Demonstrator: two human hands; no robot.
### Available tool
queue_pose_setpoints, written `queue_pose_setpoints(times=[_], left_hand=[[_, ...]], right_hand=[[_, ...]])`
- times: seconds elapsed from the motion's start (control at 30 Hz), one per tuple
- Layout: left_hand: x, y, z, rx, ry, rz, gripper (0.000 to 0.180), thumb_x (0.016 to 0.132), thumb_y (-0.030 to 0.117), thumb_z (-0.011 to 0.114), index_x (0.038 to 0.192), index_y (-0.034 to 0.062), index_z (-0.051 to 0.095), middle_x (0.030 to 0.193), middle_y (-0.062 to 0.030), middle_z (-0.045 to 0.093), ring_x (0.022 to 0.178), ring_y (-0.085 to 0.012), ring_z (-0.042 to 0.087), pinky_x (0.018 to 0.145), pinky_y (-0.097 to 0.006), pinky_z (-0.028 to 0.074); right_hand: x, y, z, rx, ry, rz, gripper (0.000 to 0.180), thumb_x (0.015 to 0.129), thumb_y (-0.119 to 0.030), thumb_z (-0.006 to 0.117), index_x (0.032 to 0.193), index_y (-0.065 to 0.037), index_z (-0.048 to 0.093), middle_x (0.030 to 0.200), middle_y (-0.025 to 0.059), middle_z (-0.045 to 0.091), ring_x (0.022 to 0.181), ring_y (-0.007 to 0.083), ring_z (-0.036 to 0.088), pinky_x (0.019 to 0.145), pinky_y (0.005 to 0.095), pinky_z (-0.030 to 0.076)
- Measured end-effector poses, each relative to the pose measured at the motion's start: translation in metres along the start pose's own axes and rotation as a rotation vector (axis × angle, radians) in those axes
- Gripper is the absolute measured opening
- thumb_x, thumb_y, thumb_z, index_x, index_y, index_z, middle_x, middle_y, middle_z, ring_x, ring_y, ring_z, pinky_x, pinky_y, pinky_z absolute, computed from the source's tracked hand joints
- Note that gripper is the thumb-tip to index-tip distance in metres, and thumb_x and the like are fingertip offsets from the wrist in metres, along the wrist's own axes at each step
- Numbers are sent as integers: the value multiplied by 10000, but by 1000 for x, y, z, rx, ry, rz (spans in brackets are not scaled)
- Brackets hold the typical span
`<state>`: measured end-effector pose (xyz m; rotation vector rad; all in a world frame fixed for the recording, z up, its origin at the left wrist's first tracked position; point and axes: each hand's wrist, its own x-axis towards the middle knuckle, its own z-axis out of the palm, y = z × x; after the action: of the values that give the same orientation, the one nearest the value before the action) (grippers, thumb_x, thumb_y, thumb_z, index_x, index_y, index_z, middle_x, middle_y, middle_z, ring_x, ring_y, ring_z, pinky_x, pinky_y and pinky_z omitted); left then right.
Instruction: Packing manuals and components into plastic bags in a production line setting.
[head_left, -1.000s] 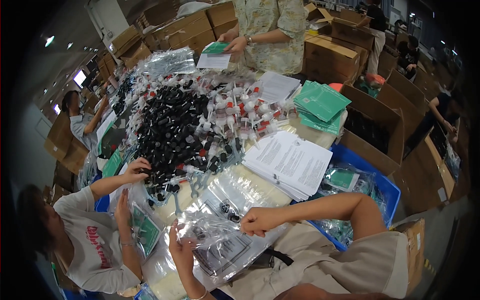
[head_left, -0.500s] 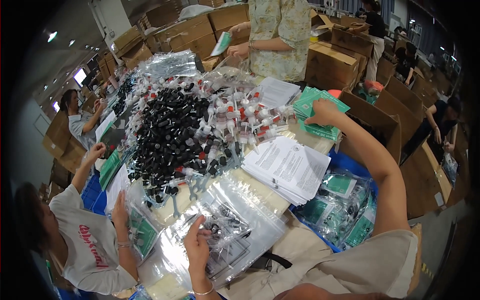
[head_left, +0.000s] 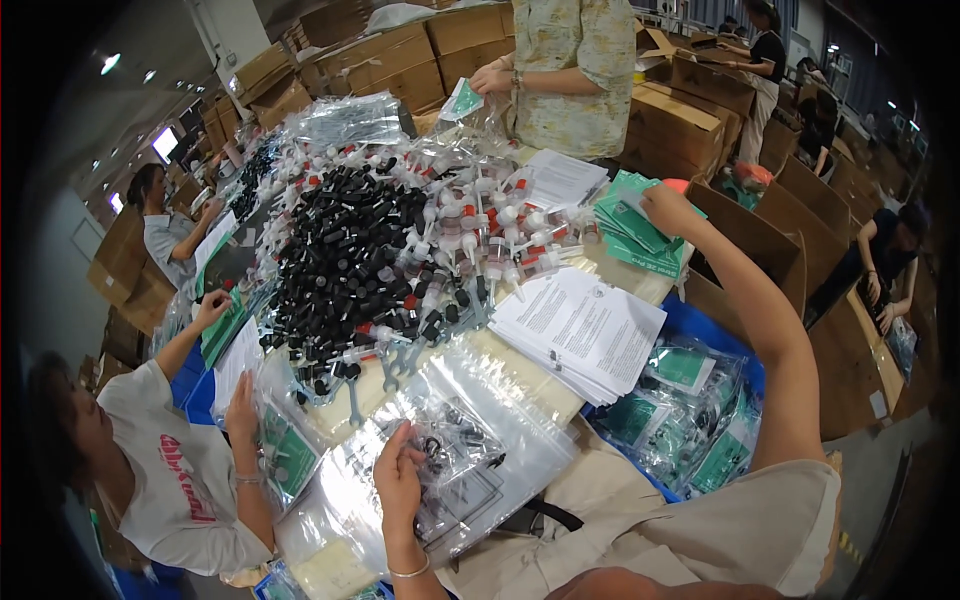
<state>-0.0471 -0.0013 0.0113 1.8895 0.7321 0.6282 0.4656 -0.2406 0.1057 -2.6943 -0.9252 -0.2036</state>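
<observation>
Visibly, the right hand (head_left: 668, 210) touches white-lettered green booklets (head_left: 630, 236)

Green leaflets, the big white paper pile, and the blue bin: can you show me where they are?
Green leaflets (head_left: 636, 240): head view, on a cover.
White paper pile (head_left: 580, 325): head view, on the top sheet.
Blue bin (head_left: 692, 318): head view, on its far wall.

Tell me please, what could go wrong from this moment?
The right hand might pick up two green cards, because they overlap in a loose pile. The clear bag beside the left hand could slide on the shiny plastic bags underneath. The uneven white sheets might slip into the nearby blue bin.
</observation>
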Motion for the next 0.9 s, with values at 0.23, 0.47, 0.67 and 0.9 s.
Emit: queue_pose_setpoints(times=[0.23,0.47,0.67,0.9], left_hand=[[-1,-9,-2,-32,4,5,524,806,-130,352,1259,51,541,1087,-96,638,723,-105,573,695,-230,480],[1,-2,1,-99,7,8,545,788,-133,339,1257,54,545,1103,-91,633,727,-99,567,689,-224,481],[-1,-5,-2,-82,7,14,546,782,-136,338,1248,51,554,1089,-96,638,715,-99,572,671,-219,477],[0,-8,-1,-70,16,33,548,772,-140,347,1241,48,558,1072,-100,649,707,-110,584,672,-228,486]], right_hand=[[-81,-91,-26,324,502,-883,261,822,-3,503,1050,-50,621,977,121,658,914,276,630,798,368,488],[-159,-62,39,-72,2,-1025,333,771,-81,541,1100,-58,590,1166,101,596,1066,237,576,878,358,453],[-180,-60,31,-116,-81,-774,387,762,-129,563,1131,-15,561,1187,139,572,1117,271,538,931,392,423],[-158,-64,28,-159,-8,-365,731,776,-458,661,1231,75,451,1197,239,506,1121,385,487,941,450,396]])
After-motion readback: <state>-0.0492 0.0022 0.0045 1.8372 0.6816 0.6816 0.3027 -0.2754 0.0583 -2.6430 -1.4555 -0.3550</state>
